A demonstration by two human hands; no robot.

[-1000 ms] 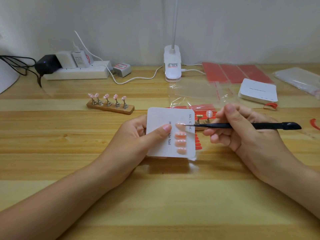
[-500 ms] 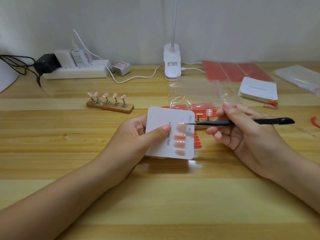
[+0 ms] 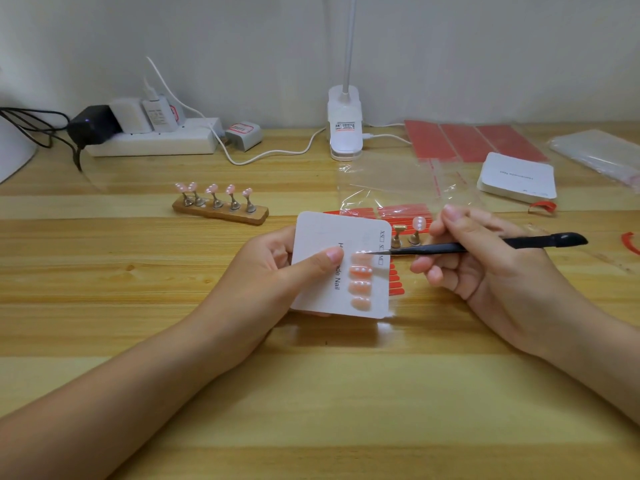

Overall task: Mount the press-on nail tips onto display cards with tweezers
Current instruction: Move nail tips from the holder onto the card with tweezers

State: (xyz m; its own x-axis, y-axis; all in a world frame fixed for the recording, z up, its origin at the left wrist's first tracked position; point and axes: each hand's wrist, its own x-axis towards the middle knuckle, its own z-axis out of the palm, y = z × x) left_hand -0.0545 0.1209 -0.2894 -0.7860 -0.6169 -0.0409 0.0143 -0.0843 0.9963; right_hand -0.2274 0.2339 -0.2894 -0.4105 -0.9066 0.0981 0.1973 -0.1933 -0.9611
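You're at a wooden table (image 3: pixel 104 341) against a plain pale wall (image 3: pixel 485 46); a white clip lamp (image 3: pixel 345 133) stands at its back edge.

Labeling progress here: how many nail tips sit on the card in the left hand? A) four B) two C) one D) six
A: four peach nail tips sit in a column on the white display card, the tweezers touching the top one.

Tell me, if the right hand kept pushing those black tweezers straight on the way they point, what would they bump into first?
Probably the topmost peach nail tip on the white display card. The right hand aims the thin black tweezers leftward, tip already at that nail. Beyond it comes the left hand's thumb.
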